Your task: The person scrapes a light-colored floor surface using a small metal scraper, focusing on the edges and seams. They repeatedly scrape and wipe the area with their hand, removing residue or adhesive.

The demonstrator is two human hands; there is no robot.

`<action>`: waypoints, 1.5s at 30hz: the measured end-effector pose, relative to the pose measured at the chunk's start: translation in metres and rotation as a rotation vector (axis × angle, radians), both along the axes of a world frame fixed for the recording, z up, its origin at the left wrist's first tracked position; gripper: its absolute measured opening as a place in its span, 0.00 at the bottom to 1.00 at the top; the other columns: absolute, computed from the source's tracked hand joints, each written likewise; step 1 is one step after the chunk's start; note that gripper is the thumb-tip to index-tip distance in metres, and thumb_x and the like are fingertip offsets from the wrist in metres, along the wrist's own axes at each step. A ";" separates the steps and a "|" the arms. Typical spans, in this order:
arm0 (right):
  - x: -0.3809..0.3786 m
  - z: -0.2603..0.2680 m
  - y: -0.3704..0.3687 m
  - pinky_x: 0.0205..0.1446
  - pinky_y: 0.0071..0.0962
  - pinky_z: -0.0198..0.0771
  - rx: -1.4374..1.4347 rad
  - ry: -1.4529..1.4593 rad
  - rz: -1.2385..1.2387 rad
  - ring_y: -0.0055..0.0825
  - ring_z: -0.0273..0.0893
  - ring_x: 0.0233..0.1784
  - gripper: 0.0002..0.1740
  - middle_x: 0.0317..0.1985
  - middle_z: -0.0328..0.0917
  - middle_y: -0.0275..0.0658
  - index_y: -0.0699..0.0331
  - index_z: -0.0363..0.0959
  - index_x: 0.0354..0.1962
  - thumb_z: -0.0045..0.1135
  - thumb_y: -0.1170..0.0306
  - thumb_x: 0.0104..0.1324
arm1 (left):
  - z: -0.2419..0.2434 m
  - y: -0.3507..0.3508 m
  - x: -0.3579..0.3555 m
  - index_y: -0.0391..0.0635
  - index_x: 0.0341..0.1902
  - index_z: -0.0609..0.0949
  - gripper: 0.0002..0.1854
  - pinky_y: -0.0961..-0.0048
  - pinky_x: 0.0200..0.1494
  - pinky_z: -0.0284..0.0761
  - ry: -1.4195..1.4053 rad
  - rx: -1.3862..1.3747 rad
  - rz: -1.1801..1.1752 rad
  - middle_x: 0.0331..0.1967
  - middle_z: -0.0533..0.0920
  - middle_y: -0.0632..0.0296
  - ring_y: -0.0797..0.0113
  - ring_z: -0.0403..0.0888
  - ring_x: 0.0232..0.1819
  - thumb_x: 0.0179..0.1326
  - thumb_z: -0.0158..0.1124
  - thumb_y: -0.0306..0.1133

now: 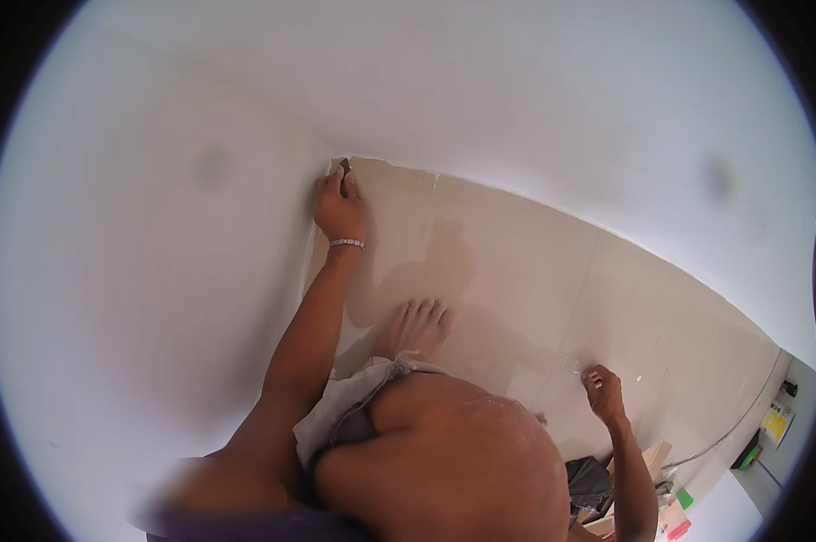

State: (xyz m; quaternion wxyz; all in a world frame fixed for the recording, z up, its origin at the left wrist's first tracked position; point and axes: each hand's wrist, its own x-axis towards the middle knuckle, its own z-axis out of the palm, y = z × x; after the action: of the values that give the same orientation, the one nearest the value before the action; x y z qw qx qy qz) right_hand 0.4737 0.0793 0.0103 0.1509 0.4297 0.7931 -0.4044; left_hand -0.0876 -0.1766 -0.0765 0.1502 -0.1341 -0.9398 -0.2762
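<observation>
My left hand [339, 206] grips a small dark flat blade or scraper [345, 165] between thumb and fingers. Its tip touches or nearly touches the inside corner where the tan floor [502, 257] meets two white walls. A pale bracelet circles that wrist. Off to the right, my right hand [603, 391] hangs low over the floor with its fingers curled in, and nothing shows in it. A ragged white line [437, 177] of filler or paint follows the back edge of the floor.
My bare foot [421, 327] stands on the floor between my hands, in front of my bent knee. At the lower right lie a black plastic bag [588, 484], wood pieces [657, 455], a cable [726, 440] and a green-and-black broom head [746, 455]. A box with yellow print [777, 425] stands beyond.
</observation>
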 end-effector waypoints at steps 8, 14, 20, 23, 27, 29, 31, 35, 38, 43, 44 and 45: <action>-0.020 -0.005 0.022 0.36 0.31 0.79 -0.134 -0.077 -0.050 0.30 0.84 0.28 0.14 0.26 0.85 0.44 0.71 0.82 0.32 0.67 0.66 0.72 | 0.009 -0.022 -0.011 0.46 0.53 0.90 0.12 0.55 0.47 0.81 -0.135 0.029 -0.206 0.42 0.85 0.55 0.50 0.84 0.43 0.66 0.72 0.29; -0.023 -0.001 0.038 0.31 0.31 0.76 -0.150 -0.140 -0.062 0.27 0.82 0.25 0.21 0.23 0.83 0.42 0.72 0.82 0.29 0.66 0.60 0.73 | 0.010 -0.009 0.036 0.49 0.55 0.90 0.13 0.57 0.46 0.81 -0.037 -0.002 -0.280 0.42 0.85 0.56 0.51 0.85 0.41 0.67 0.70 0.29; -0.026 0.002 0.043 0.34 0.34 0.76 0.021 -0.184 0.149 0.30 0.82 0.24 0.23 0.21 0.84 0.44 0.72 0.83 0.27 0.67 0.58 0.72 | 0.000 -0.019 0.003 0.50 0.55 0.90 0.14 0.59 0.42 0.81 0.016 0.140 0.015 0.40 0.85 0.59 0.55 0.86 0.39 0.68 0.70 0.35; -0.031 0.005 0.044 0.35 0.33 0.77 -0.028 -0.202 0.118 0.31 0.83 0.25 0.23 0.21 0.84 0.44 0.71 0.83 0.26 0.68 0.57 0.71 | 0.005 0.000 0.015 0.52 0.55 0.90 0.14 0.59 0.40 0.81 -0.083 0.110 0.092 0.39 0.84 0.61 0.57 0.86 0.37 0.67 0.71 0.34; -0.025 0.000 0.054 0.32 0.31 0.76 -0.089 -0.245 0.074 0.28 0.83 0.24 0.24 0.21 0.84 0.44 0.71 0.84 0.27 0.70 0.56 0.70 | 0.002 0.020 0.072 0.55 0.48 0.91 0.10 0.59 0.40 0.81 -0.109 0.084 -0.174 0.39 0.84 0.64 0.57 0.85 0.37 0.63 0.73 0.31; -0.027 -0.001 0.054 0.31 0.30 0.76 -0.124 -0.275 0.051 0.26 0.83 0.24 0.24 0.21 0.84 0.44 0.70 0.85 0.27 0.71 0.55 0.69 | 0.001 0.017 0.096 0.56 0.43 0.90 0.08 0.58 0.41 0.81 -0.139 0.081 -0.379 0.39 0.83 0.65 0.55 0.85 0.38 0.61 0.74 0.30; -0.030 0.002 0.056 0.30 0.29 0.75 -0.157 -0.305 0.020 0.25 0.83 0.24 0.24 0.21 0.85 0.43 0.70 0.85 0.27 0.72 0.54 0.68 | 0.005 0.012 0.114 0.55 0.40 0.89 0.06 0.58 0.41 0.81 -0.169 0.026 -0.604 0.39 0.83 0.65 0.54 0.85 0.39 0.60 0.74 0.29; -0.028 0.000 0.055 0.31 0.30 0.76 -0.151 -0.294 0.010 0.26 0.84 0.25 0.24 0.21 0.85 0.42 0.69 0.86 0.28 0.73 0.53 0.67 | 0.002 -0.001 0.094 0.48 0.45 0.90 0.07 0.56 0.41 0.80 -0.192 0.261 -0.457 0.36 0.84 0.58 0.51 0.84 0.38 0.63 0.73 0.30; -0.019 0.002 0.052 0.32 0.31 0.77 -0.116 -0.279 0.039 0.27 0.85 0.25 0.24 0.22 0.86 0.41 0.68 0.86 0.27 0.73 0.52 0.66 | 0.012 0.003 0.054 0.44 0.46 0.89 0.08 0.56 0.40 0.79 -0.221 0.218 -0.111 0.34 0.84 0.55 0.52 0.84 0.36 0.66 0.71 0.29; -0.015 0.007 0.053 0.32 0.30 0.77 -0.100 -0.262 0.017 0.27 0.85 0.26 0.26 0.22 0.86 0.41 0.68 0.85 0.27 0.73 0.51 0.66 | 0.013 0.026 0.060 0.48 0.49 0.90 0.10 0.57 0.39 0.76 -0.120 0.272 -0.118 0.34 0.84 0.59 0.55 0.83 0.34 0.65 0.72 0.30; -0.014 0.013 0.053 0.32 0.30 0.77 -0.097 -0.264 0.017 0.27 0.85 0.25 0.26 0.22 0.86 0.41 0.68 0.85 0.27 0.73 0.51 0.66 | 0.021 0.035 0.069 0.49 0.49 0.90 0.10 0.57 0.39 0.75 -0.126 0.295 -0.150 0.34 0.85 0.60 0.56 0.83 0.33 0.65 0.73 0.31; -0.020 0.016 0.053 0.32 0.30 0.77 -0.100 -0.270 0.022 0.27 0.85 0.25 0.25 0.22 0.86 0.42 0.68 0.85 0.27 0.74 0.51 0.66 | 0.021 0.041 0.077 0.51 0.49 0.91 0.10 0.58 0.40 0.74 -0.100 0.252 -0.192 0.34 0.85 0.61 0.57 0.83 0.33 0.64 0.73 0.31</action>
State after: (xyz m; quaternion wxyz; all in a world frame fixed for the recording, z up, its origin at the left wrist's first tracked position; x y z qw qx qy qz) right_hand 0.4537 0.1325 0.0268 0.2818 0.4636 0.7490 -0.3804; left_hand -0.0110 -0.1354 -0.0557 0.0918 -0.1895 -0.8869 -0.4112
